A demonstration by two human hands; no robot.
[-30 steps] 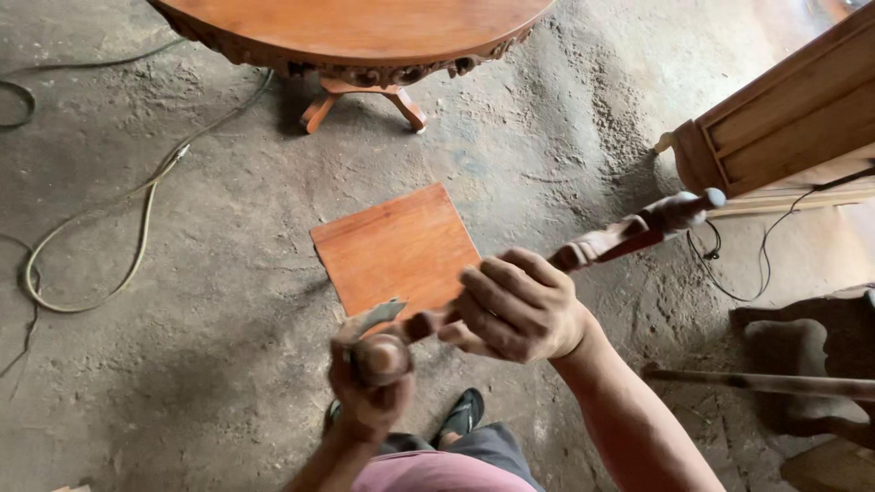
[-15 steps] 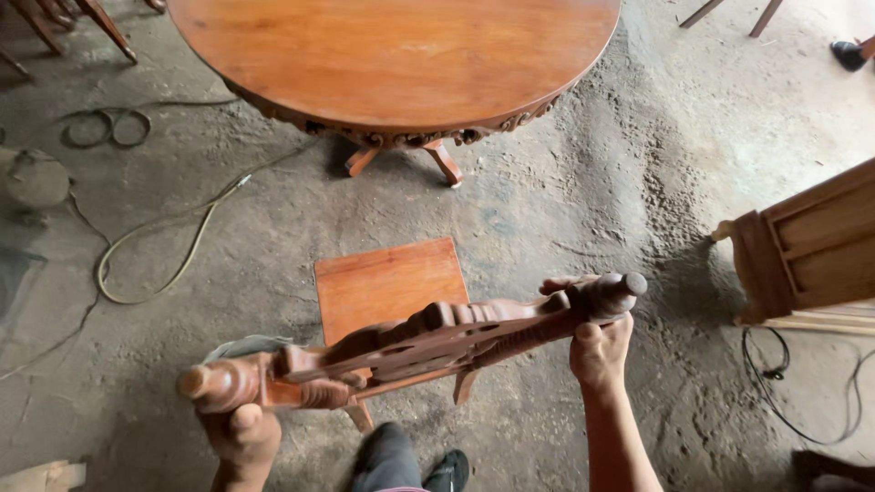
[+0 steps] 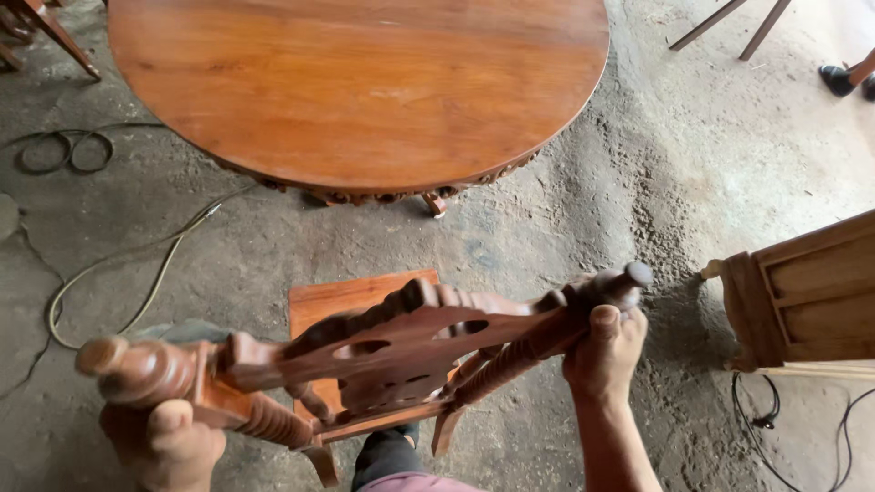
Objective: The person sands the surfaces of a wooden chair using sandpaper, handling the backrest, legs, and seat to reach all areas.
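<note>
One chair (image 3: 383, 351), gripped by two hands: left hand (image 3: 169, 442), right hand (image 3: 606, 351).

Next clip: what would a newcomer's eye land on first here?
The carved wooden chair, held up across the lower frame: the left hand grips one turned post at bottom left, the right hand the other at right. Above it, the big round table fills the top of the view, on a dusty floor with a cable at left.

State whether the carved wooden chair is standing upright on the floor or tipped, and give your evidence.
Tipped. The chair leans toward the camera, its back nearly horizontal, gripped at its turned posts by the left hand and right hand.
</note>
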